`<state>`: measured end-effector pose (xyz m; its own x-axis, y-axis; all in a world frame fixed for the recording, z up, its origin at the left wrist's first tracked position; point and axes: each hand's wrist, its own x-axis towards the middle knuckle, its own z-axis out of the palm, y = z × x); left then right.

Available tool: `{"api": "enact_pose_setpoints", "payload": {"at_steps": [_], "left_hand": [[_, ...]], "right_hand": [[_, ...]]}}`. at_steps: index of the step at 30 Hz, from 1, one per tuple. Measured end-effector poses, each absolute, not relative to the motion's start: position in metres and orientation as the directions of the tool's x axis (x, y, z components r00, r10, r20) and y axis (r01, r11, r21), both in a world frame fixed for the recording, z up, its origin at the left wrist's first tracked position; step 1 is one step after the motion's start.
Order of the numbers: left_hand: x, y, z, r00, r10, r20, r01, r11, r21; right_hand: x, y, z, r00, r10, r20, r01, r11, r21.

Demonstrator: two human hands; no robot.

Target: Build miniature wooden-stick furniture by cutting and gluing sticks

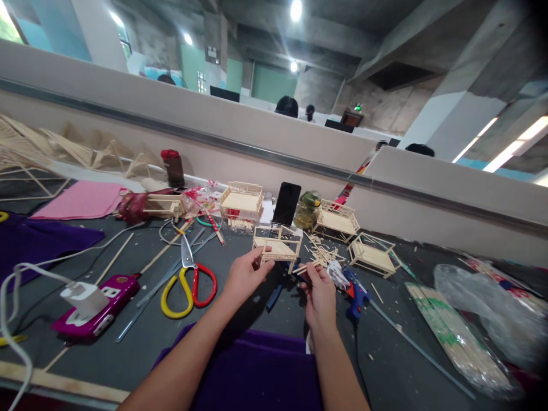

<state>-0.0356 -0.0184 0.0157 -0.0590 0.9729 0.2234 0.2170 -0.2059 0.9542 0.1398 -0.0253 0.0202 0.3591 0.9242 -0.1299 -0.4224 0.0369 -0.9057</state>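
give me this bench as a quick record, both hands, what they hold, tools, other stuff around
left hand: holds a small wooden frame at its near left side
right hand: pinches thin wooden pieces beside it
tools: scissors left of the hands; blue glue gun to their right
behind the frame: upright phone
far left: purple power strip
far right: plastic-wrapped sticks

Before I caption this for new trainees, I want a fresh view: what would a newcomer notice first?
Probably the small wooden frame at the centre, held by the left hand, with thin wood in the right hand. Next, the big scissors left of it, one handle yellow, one red. Then the magenta power strip, farther left.
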Motion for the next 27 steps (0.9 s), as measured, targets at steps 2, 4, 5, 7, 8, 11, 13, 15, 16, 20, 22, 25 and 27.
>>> {"api": "enact_pose_setpoints", "payload": {"at_steps": [2, 4, 5, 7, 8, 11, 13, 15, 16, 20, 22, 25, 27], "left_hand": [[-0.037, -0.02, 0.019, -0.036, 0.974, 0.225, 0.244, -0.21, 0.947], [-0.039, -0.022, 0.026, 0.017, 0.971, 0.238, 0.299, -0.232, 0.926], [-0.042, -0.023, 0.03, 0.056, 0.967, 0.25, 0.345, -0.254, 0.904], [-0.047, -0.026, 0.038, 0.157, 0.951, 0.267, 0.458, -0.309, 0.834], [-0.051, -0.027, 0.041, 0.208, 0.943, 0.261, 0.499, -0.332, 0.8], [-0.06, -0.029, 0.043, 0.33, 0.927, 0.181, 0.517, -0.338, 0.786], [-0.067, -0.029, 0.041, 0.398, 0.913, 0.091, 0.467, -0.287, 0.837], [-0.074, -0.029, 0.04, 0.454, 0.891, -0.017, 0.393, -0.183, 0.901], [-0.079, -0.03, 0.04, 0.476, 0.876, -0.076, 0.353, -0.111, 0.929], [-0.101, -0.032, 0.048, 0.525, 0.818, -0.237, 0.289, 0.091, 0.953], [-0.112, -0.031, 0.051, 0.523, 0.814, -0.253, 0.297, 0.104, 0.949], [-0.119, -0.02, 0.051, 0.364, 0.915, -0.172, 0.231, 0.09, 0.969], [-0.115, -0.005, 0.052, 0.098, 0.995, -0.016, 0.134, 0.003, 0.991]], "right_hand": [[0.14, -0.025, 0.021, 0.345, 0.932, -0.112, -0.419, 0.046, -0.907], [0.139, -0.026, 0.021, 0.335, 0.938, -0.087, -0.428, 0.069, -0.901], [0.138, -0.026, 0.021, 0.327, 0.941, -0.081, -0.435, 0.074, -0.897], [0.138, -0.025, 0.02, 0.31, 0.947, -0.084, -0.449, 0.068, -0.891], [0.138, -0.025, 0.019, 0.302, 0.949, -0.09, -0.453, 0.06, -0.889], [0.14, -0.025, 0.016, 0.297, 0.947, -0.12, -0.449, 0.027, -0.893], [0.141, -0.025, 0.014, 0.287, 0.946, -0.15, -0.437, -0.01, -0.9], [0.142, -0.025, 0.012, 0.276, 0.946, -0.169, -0.424, -0.038, -0.905], [0.142, -0.025, 0.012, 0.273, 0.947, -0.171, -0.418, -0.044, -0.907], [0.144, -0.024, 0.01, 0.277, 0.947, -0.161, -0.407, -0.036, -0.913], [0.147, -0.023, 0.01, 0.283, 0.945, -0.163, -0.416, -0.032, -0.909], [0.15, -0.022, 0.013, 0.335, 0.933, -0.133, -0.414, 0.019, -0.91], [0.151, -0.022, 0.015, 0.358, 0.929, -0.098, -0.401, 0.057, -0.914]]}}
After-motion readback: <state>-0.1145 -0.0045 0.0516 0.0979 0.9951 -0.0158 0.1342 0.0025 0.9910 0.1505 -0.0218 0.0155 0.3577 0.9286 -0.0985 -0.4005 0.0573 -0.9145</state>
